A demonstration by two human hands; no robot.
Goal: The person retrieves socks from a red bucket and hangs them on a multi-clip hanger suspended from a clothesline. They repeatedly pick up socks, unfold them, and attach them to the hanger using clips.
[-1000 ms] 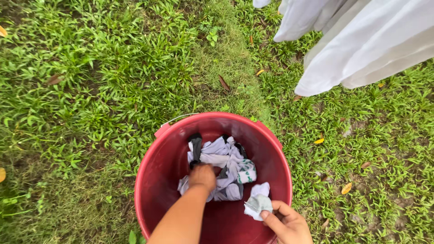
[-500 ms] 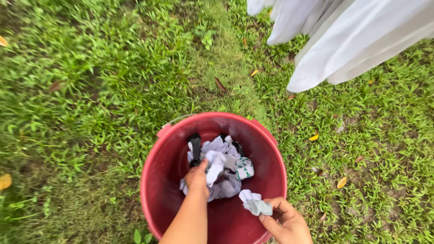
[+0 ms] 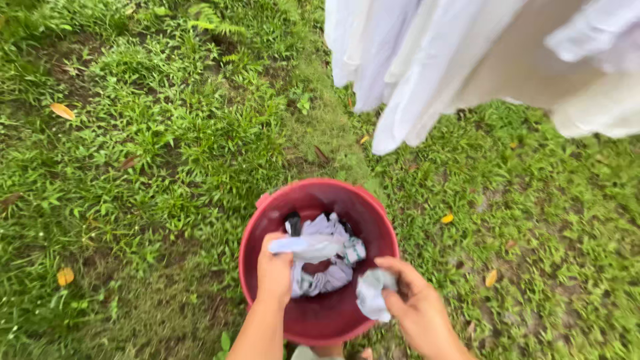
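The left hand (image 3: 275, 270) grips a pale lilac-white cloth (image 3: 308, 247), held over the heap of crumpled laundry (image 3: 328, 267) inside the red bucket (image 3: 267, 220), which stands on the grass (image 3: 167, 147). At about four o'clock from it, the right hand (image 3: 413, 308) clasps a small wadded white cloth (image 3: 371, 293) just above the bucket's near rim. White sheets (image 3: 427, 60) hang at one o'clock from the bucket.

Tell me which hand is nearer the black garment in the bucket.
Left. The left hand is just below the black garment, gripping a pale cloth; the right hand is farther right, holding a crumpled cloth.
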